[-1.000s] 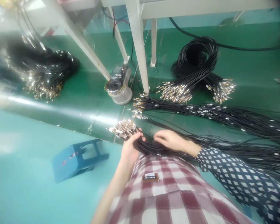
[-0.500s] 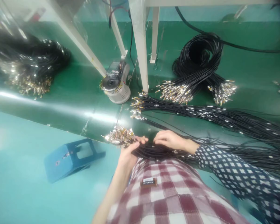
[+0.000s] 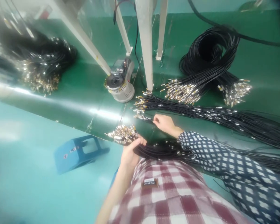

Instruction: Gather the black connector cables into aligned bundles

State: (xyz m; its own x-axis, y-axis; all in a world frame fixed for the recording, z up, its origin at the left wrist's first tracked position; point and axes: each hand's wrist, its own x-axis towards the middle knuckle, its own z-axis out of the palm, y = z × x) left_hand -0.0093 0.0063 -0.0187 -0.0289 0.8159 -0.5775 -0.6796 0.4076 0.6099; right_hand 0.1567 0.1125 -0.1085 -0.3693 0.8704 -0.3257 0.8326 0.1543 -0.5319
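My left hand is wrapped round a thick bundle of black cables, just behind its tips. The metal connector ends fan out to the left past my fingers. Farther up, my right hand pinches a few thin black cables whose silvery ends point left. Beyond it, a second long cable bundle lies across the green surface, its tips toward the left. My palm and fingers hide part of the held bundle.
A coiled cable bundle lies at the back right, another cable heap at the left. A round grey device stands by the white table legs. On the floor at left is a blue stool.
My right hand has moved up and slightly left, off the near bundle, to the ends of a few loose cables, where its fingers are now closed. My left hand keeps its hold.
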